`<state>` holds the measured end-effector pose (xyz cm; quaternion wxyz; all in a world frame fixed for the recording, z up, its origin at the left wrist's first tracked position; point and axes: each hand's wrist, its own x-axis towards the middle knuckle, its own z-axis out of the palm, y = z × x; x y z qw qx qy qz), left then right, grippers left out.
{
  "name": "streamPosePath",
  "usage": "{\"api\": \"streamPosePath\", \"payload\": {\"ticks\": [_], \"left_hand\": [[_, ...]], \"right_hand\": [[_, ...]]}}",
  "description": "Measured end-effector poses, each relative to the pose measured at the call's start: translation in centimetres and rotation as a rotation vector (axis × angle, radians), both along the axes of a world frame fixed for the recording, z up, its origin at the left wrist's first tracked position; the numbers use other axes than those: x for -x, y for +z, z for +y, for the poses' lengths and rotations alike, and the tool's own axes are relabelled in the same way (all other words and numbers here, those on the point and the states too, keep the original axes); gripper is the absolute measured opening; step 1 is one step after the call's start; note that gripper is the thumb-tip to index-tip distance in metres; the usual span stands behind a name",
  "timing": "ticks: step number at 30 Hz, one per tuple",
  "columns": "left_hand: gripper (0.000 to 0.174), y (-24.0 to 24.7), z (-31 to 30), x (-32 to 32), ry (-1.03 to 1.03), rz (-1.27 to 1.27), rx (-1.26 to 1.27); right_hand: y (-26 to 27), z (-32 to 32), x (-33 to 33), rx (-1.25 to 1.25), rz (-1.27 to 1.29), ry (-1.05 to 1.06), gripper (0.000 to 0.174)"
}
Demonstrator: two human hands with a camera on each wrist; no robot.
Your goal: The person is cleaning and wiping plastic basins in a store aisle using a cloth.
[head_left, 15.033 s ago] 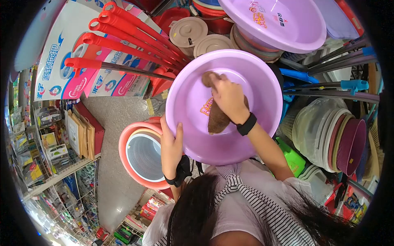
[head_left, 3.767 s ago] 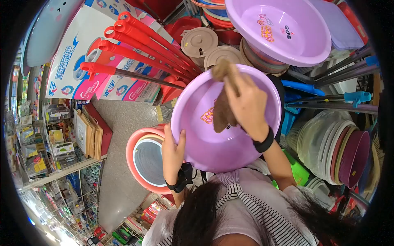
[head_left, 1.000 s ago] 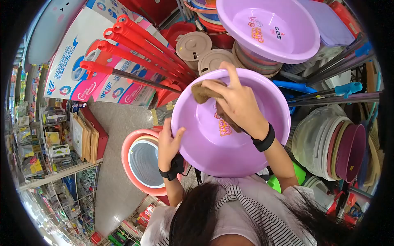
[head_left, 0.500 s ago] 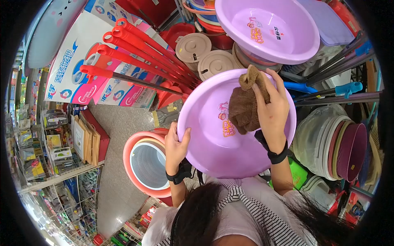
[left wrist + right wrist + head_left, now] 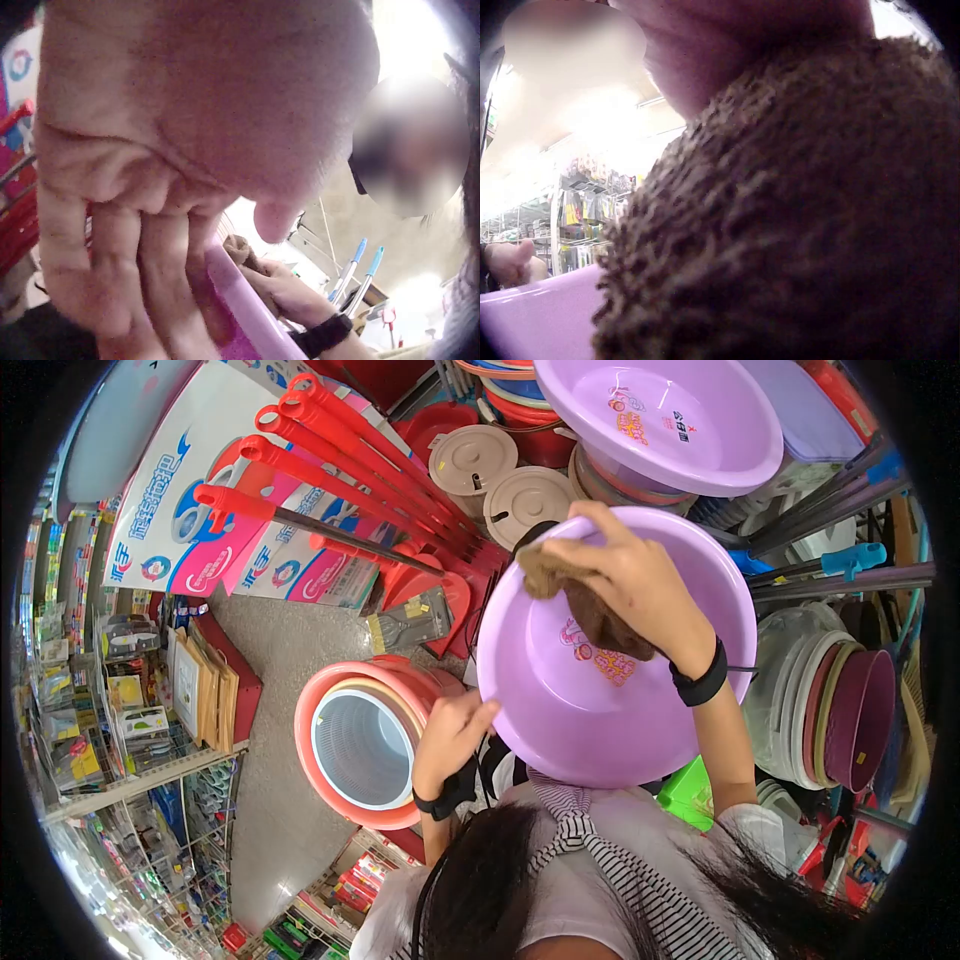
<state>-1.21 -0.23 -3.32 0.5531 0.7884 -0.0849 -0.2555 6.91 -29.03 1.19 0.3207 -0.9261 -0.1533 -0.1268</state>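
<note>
A light purple plastic basin (image 5: 620,735) with a printed cartoon inside is tilted in front of the person's body. My left hand (image 5: 450,740) holds its left rim; the left wrist view has the fingers along the outer wall and the thumb on the rim's other side. In my right hand (image 5: 640,595) a brown terry cloth (image 5: 605,625) is gripped, bunched up against the basin's upper left inner wall and rim. That cloth (image 5: 795,217) fills most of the right wrist view, hiding the fingertips, with the basin's rim (image 5: 547,300) at lower left.
Red-handled poles (image 5: 350,480) lean at upper left before printed boxes (image 5: 160,510). Nested tubs (image 5: 365,750) stand on the floor at left. Another purple basin (image 5: 660,420) sits on a stack behind, near lidded beige buckets (image 5: 475,460). Stacked baskets (image 5: 815,710) stand at right.
The basin has shifted right and turned, its print now lower right. The right hand swung the cloth from the upper left to the right side, then back to the upper left rim.
</note>
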Motion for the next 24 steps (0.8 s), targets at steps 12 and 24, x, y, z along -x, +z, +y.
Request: {"api": "streamPosePath", "payload": {"ticks": [12,24], "left_hand": [[0.024,-1.0,-4.3,-2.6,0.155,-0.26,0.083],[0.018,-1.2,-3.7,-1.5,0.303,-0.158,0.207]], "right_hand": [[-2.0,4.6,4.3,-0.05,-0.235,-0.059,0.037],[-0.7,3.3,2.1,-0.083,-0.224,-0.467,0.034]]}}
